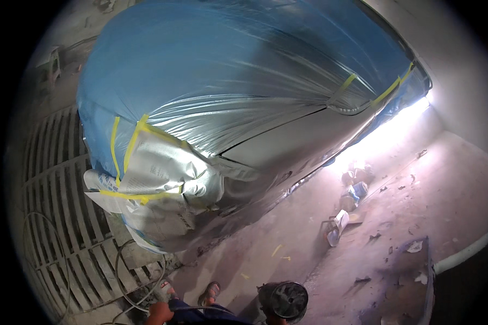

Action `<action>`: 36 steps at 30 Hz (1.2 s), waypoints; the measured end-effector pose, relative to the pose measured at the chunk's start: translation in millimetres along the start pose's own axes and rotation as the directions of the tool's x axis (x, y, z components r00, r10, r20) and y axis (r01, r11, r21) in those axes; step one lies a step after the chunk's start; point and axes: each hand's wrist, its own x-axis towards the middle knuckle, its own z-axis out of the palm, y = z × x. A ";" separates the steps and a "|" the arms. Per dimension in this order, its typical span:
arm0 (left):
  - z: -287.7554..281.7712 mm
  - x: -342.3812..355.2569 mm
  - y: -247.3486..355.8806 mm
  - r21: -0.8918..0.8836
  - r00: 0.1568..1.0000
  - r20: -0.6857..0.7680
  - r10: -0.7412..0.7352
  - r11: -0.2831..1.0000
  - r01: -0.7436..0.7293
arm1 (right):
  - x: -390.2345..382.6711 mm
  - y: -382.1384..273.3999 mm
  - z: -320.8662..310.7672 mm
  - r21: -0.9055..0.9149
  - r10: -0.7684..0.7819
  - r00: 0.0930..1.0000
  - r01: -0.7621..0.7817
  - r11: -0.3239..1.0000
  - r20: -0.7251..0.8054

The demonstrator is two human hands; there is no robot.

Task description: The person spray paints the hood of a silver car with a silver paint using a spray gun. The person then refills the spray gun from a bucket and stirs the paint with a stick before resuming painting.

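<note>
Low at the bottom edge, just right of two sandalled feet: a black container, round-topped, with a spoked pattern across the top, tilted slightly. Cannot see inside, so cannot name any contents. Directly beneath, mostly cut off by the edge, only a sliver of the right hand, close against the container. Cannot tell how far open or how firmly clasped, with the fingers out of sight.

Farther left at the same edge, the left hand, also cropped, right beside a thin hose. Cannot tell whether clenched or loose, nor whether actually gripping the hose. Looped to the left, more of that hose over a slatted floor grate.

Across the floor, near the foot of the wall, a loose row of can-like items: one blue and white, another paler. Too small and glare-washed to make out anything in them.

Ahead of the feet, well apart from both hands, a car wrapped in blue film, with silvery paper over one corner, fastened by yellow tape.
</note>
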 end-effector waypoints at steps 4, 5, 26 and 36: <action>1.0 -1.4 -5.1 0.043 0.998 -0.058 0.030 0.999 -0.028 | 5.3 -9.7 -4.6 -0.009 0.012 1.000 -0.012 1.000 0.006; 1.4 3.3 -6.3 0.039 0.999 -0.047 0.019 0.999 -0.017 | 7.0 -11.5 -4.9 -0.010 0.009 1.000 -0.009 1.000 0.010; 14.7 -24.0 30.2 0.125 0.996 -0.034 -0.078 0.989 0.082 | 7.7 40.8 -75.5 0.022 -0.079 0.986 0.077 0.997 0.149; 77.0 -35.1 144.7 0.021 0.965 -0.143 -0.218 0.975 0.223 | 76.0 126.7 -147.7 0.066 -0.235 0.874 0.229 0.971 0.426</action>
